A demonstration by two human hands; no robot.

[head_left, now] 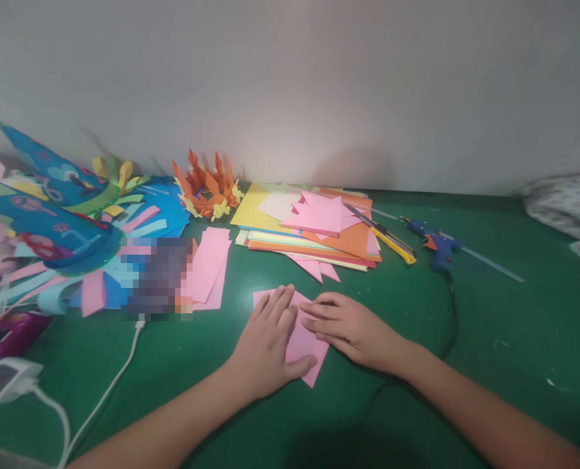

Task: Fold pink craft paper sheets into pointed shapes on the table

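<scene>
A piece of pink paper (302,345) lies on the green tabletop in front of me, partly covered by both hands. My left hand (270,339) rests flat on its left part, fingers stretched forward and thumb out across the lower part. From the right, my right hand (348,326) reaches over the paper's right edge, its fingers extended and touching the sheet near the left hand's fingers. Neither hand is closed around anything. Whether the paper is folded under the hands is hard to make out.
Behind the hands lies a stack of coloured paper (309,244) with a yellow cutter knife (392,244). A blue glue gun (441,251) sits to the right. Pink sheets (211,267), an orange paper crown (209,189), blue paper hats (65,228) and a white cable (131,358) are leftward.
</scene>
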